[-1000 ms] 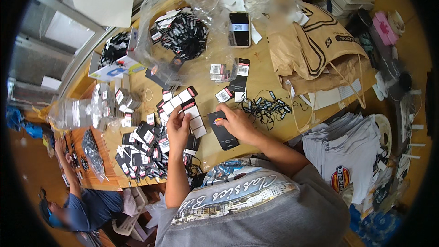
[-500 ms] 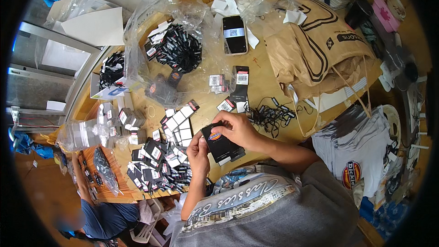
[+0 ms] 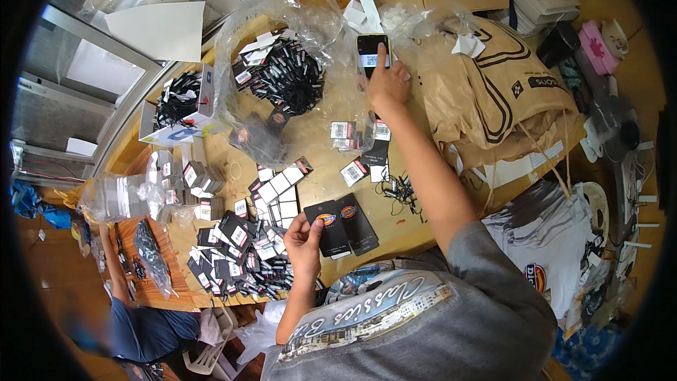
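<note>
Tag (image 3: 328, 231): black, rectangular, colourfully printed, seemingly cardboard.

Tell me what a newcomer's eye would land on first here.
Probably the right hand, stretched to the far side of the table with its index finger over the phone. Next, the big brown paper bag at the table's right, and the dense bundle of black cords inside clear plastic at the far left. Nearer, the left hand holds a black card beside a heap of tags.
</note>
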